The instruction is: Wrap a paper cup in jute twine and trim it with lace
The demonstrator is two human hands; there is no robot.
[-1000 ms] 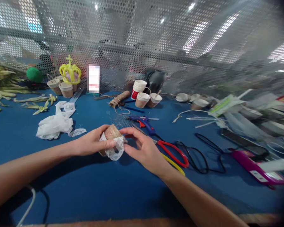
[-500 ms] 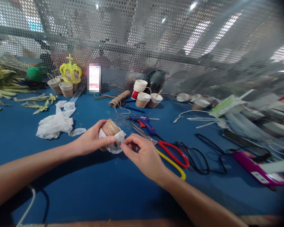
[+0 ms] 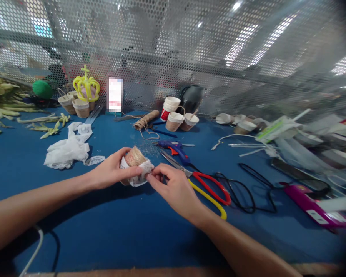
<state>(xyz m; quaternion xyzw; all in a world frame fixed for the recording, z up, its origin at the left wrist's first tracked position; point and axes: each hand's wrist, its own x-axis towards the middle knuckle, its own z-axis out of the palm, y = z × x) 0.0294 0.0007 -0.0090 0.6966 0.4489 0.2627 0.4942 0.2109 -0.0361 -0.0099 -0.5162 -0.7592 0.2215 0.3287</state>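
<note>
My left hand is wrapped round a small twine-covered cup, which lies tilted above the blue table. White lace ribbon runs round the cup's rim. Its edge is pinched between the thumb and fingers of my right hand. Just beyond my right hand lie scissors with one red and one yellow handle, and a blue glue gun. To the left of my left hand rests a loose heap of white lace.
Behind stand twine-wrapped cups, a twine roll, a yellow crown and a phone with a blurred screen. At right are a black cable, a purple power strip and blurred clutter. A perforated metal screen closes the back.
The cup has turned slightly in my left hand. My right hand keeps its pinch on the lace, and the lace edge sits a little differently.
</note>
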